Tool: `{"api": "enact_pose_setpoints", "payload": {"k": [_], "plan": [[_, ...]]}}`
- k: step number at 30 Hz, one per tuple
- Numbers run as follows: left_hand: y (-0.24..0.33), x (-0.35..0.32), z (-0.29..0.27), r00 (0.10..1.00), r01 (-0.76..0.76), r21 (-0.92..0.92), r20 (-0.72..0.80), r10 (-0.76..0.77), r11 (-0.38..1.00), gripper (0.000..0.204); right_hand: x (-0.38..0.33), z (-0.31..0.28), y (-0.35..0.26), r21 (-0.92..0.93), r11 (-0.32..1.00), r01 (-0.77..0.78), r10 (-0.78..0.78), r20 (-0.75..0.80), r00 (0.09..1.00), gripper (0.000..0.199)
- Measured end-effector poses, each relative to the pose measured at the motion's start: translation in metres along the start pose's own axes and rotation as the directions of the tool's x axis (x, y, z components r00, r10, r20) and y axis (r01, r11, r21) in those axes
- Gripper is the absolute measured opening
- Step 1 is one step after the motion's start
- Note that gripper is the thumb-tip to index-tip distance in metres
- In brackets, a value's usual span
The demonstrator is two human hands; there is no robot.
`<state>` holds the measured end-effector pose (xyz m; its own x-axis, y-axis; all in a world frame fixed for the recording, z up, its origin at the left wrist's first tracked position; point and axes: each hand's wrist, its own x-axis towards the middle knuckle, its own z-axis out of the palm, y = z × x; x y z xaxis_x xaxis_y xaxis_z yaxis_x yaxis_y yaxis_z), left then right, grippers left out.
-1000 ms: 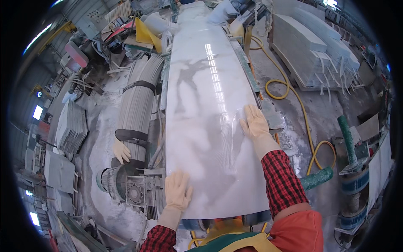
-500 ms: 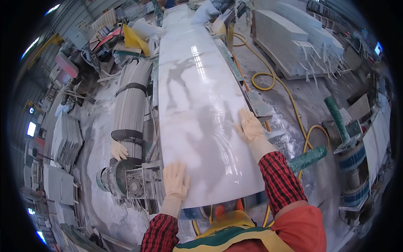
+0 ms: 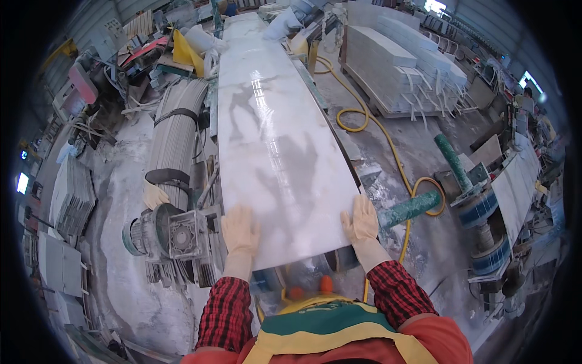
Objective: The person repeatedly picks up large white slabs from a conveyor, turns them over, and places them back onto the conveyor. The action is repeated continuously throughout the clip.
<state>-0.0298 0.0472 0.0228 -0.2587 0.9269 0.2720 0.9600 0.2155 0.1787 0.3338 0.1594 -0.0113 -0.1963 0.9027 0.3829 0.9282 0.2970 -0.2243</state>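
Note:
A long polished white stone slab (image 3: 285, 182) with grey veining stretches away from me, its near end just ahead of my body. My left hand (image 3: 240, 235), in a cream rubber glove, lies with extended fingers on the slab's left edge by the near corner. On the opposite side my right hand (image 3: 362, 223), gloved the same way, rests along the right edge near the other corner, its thumb over the top and its fingers stretched forward. Below the near end, a roller (image 3: 348, 258) is partly visible.
A geared motor (image 3: 185, 236) stands left of the slab, beside a strapped bundle of strips (image 3: 174, 127) with a loose cream glove (image 3: 155, 195). On the right are a green-wrapped roller (image 3: 409, 208), a yellow hose (image 3: 388, 136) and stacked stone slabs (image 3: 382, 54).
My right hand has come back along the slab's right edge toward the near corner. My left hand stays by the left edge. The whole view has shifted.

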Motion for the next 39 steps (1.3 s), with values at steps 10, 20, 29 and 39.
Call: {"api": "enact_pose_setpoints", "payload": {"k": [10,20,29,39], "plan": [[-0.002,-0.079,0.007,0.982,0.179,-0.064,0.066,-0.175,0.982,0.059,-0.046,-0.028,0.014,0.077,0.995,-0.057,0.052,0.065,0.997,0.070],[0.026,-0.099,-0.047,0.992,-0.001,-0.076,0.124,0.011,0.997,0.066,-0.065,-0.061,0.011,0.167,0.971,-0.174,0.145,0.172,0.974,0.071],[0.072,-0.080,-0.023,0.856,-0.503,-0.188,0.024,0.516,0.844,0.068,-0.076,-0.066,0.011,0.189,0.963,-0.191,0.159,0.175,0.972,0.068],[0.086,-0.086,0.014,0.794,-0.607,0.052,-0.008,0.608,0.793,0.060,-0.080,-0.065,0.027,0.320,0.915,-0.244,0.197,0.174,0.965,0.064]]}}
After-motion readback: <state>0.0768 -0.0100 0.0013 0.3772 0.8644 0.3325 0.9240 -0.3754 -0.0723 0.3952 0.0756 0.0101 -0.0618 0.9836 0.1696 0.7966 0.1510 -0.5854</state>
